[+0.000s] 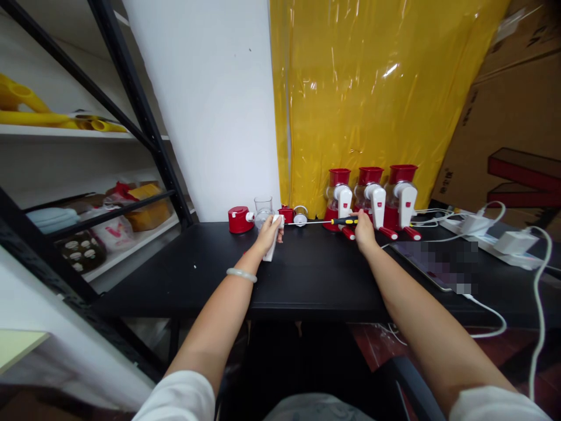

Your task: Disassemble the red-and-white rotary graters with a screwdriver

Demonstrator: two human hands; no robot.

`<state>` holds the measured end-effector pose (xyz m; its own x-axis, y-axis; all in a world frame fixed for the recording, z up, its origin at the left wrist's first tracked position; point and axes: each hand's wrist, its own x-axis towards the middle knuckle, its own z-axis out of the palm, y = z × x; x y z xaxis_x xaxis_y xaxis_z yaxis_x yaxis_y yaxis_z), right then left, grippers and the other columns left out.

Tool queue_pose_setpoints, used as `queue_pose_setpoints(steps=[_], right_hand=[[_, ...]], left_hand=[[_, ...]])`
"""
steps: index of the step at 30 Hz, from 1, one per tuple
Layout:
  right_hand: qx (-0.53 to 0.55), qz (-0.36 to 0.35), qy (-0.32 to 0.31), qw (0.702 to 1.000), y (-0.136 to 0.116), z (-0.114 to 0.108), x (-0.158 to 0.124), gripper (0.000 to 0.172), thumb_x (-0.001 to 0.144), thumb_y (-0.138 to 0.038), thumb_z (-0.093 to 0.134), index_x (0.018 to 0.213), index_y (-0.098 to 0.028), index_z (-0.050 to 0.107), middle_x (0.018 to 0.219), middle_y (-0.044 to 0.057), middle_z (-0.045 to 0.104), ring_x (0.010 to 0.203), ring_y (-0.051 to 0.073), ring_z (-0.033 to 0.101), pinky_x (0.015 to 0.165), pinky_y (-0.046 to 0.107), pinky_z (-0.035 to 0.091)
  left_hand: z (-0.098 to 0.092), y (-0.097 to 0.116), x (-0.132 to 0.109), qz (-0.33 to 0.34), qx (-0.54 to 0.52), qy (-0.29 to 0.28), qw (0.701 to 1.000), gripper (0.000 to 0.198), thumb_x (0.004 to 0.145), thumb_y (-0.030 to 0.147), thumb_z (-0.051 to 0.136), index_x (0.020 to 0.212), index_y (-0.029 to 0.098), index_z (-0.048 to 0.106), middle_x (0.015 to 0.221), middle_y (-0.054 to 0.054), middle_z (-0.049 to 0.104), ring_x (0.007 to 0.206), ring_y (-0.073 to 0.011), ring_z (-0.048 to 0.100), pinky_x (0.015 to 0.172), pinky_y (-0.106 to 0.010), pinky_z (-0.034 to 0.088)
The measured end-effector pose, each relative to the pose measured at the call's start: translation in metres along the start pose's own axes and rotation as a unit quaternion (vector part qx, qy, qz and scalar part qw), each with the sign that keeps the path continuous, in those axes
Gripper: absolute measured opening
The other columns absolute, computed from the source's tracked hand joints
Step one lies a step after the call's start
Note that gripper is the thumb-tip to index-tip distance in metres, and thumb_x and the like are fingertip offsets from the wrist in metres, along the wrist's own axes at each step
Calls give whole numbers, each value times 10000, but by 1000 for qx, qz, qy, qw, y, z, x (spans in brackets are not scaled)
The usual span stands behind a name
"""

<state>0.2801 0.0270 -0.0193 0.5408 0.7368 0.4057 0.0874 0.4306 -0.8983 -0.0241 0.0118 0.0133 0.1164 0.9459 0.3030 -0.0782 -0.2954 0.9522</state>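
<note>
The black table (315, 280) comes first. On its right part lies a dark tablet (432, 269), near the table's front. In the middle, the left hand (268, 232) is wrapped around a white piece (272, 244), pinching its upper part, with its lower end pointing down. The right hand (365, 228) grips a screwdriver (345, 221) by its black and yellow handle. Its thin rod points left to the white piece's upper end; I can't tell if the tip sits in a screw.

The white piece looks like hard plastic. It should be light, stiff and maybe a bit slippery, so its long sides seem best to pinch. The screwdriver should feel heavier; its fat handle is the place to hold.

Just past the left hand are a red base (238, 220) and a clear cup (263, 203). To the right stand three red and white machines (377, 204). Farthest back hangs a shiny yellow sheet (368, 99).
</note>
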Motion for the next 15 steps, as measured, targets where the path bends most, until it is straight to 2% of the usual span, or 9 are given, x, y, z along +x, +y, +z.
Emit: queue_pose_setpoints(steps=[3,6,10,15], right_hand=[[-89,-12,11,996,1,-3,-1,577,827,-789,445,730,-238,585,762,26,620,864,213,593,857,357,473],[-97,11,15,995,1,-1,-1,528,797,-759,546,734,-235,560,716,-1,602,776,189,585,799,338,478],[25,66,16,997,1,5,1,429,756,-639,690,822,-230,578,747,-26,625,680,140,599,654,282,509],[177,149,-13,973,-3,7,3,324,723,-457,767,896,-246,592,740,-35,637,592,123,607,509,252,515]], left_hand=[[0,-1,0,2,6,-2,1000,459,820,621,671,915,210,490,574,68,557,396,-84,488,420,-216,438],[1,-2,1,2,11,-1,1000,460,822,624,667,924,210,494,574,68,558,394,-84,488,413,-215,439],[0,-4,3,4,15,3,1000,457,828,620,662,919,209,484,570,70,555,390,-85,487,402,-215,435],[0,-5,3,15,22,-8,1000,451,834,615,660,906,207,482,575,68,556,391,-86,489,403,-220,442]])
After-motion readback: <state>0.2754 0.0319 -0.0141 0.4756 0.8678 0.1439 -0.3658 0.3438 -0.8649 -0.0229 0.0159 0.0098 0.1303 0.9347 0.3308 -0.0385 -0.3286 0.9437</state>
